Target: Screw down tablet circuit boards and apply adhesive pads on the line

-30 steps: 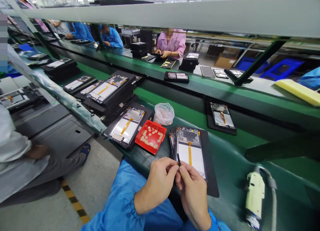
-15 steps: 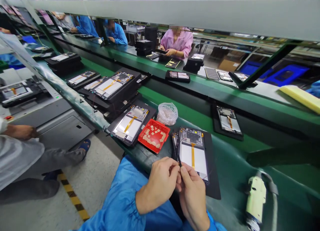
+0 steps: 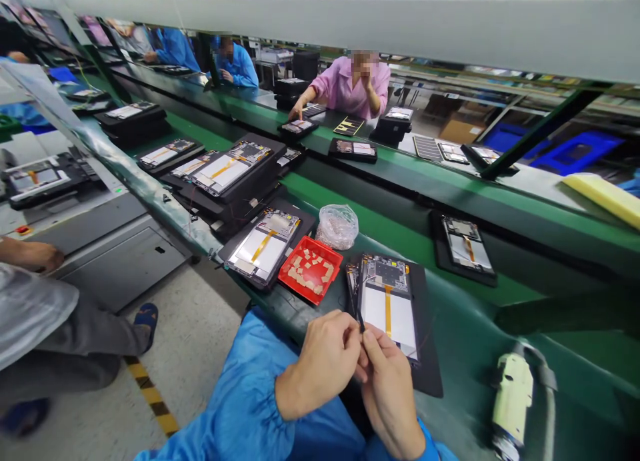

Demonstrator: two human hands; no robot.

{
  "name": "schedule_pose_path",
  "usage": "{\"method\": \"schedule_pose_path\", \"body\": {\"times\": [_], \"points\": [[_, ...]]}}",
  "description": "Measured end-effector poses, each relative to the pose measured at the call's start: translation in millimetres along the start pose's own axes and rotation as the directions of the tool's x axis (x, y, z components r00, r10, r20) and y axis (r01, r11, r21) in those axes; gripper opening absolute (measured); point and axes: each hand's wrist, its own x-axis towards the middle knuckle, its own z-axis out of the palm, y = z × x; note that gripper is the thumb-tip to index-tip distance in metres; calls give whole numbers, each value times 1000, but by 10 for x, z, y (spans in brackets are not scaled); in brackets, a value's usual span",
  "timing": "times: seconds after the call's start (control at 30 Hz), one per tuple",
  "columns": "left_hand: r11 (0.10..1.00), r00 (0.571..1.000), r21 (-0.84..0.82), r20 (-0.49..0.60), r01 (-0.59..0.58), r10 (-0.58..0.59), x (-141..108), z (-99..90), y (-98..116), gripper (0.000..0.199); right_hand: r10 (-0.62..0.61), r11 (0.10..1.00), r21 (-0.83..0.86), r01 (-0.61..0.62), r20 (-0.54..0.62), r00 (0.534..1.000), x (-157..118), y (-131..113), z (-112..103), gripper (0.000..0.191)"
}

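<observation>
My left hand (image 3: 327,358) and my right hand (image 3: 390,388) meet at the lower centre, fingers pinched together. A thin black tool, like tweezers (image 3: 359,314), rises from between the fingertips; which hand grips it is hard to tell, and anything smaller there is hidden. Just beyond them lies an opened tablet (image 3: 387,308) with an orange ribbon, on a black foam pad (image 3: 430,354). To its left are a red tray (image 3: 311,271) of small beige pieces and a clear plastic bag (image 3: 337,226). Another opened tablet (image 3: 267,244) rests left of the tray.
Stacked tablets on black pads (image 3: 230,168) stand at the back left. Another tablet (image 3: 467,244) is on the green conveyor. A pale green device with a cable (image 3: 513,394) lies at the right. A person in pink (image 3: 350,88) sits across; another person's hand (image 3: 43,256) shows at left.
My hands hold nearly the same pose. Across the line, the person in pink now reaches to a tablet and has one hand raised to the face. The tablet on the conveyor has shifted slightly right.
</observation>
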Motion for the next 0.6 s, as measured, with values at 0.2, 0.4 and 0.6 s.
{"method": "schedule_pose_path", "body": {"times": [0.2,0.4,0.6], "points": [[999,1000,-44,6,20,-20,-6,-31,21,17,-41,999,-36,41,-1,999,-7,-23,2,47],[1000,999,-3,-29,13,-13,-23,4,20,16,-27,999,-46,27,7,1000,-25,-19,12,47],[1000,998,-22,-70,-4,3,-14,31,37,16,18,999,-28,-17,37,999,-36,-45,-7,48]]}}
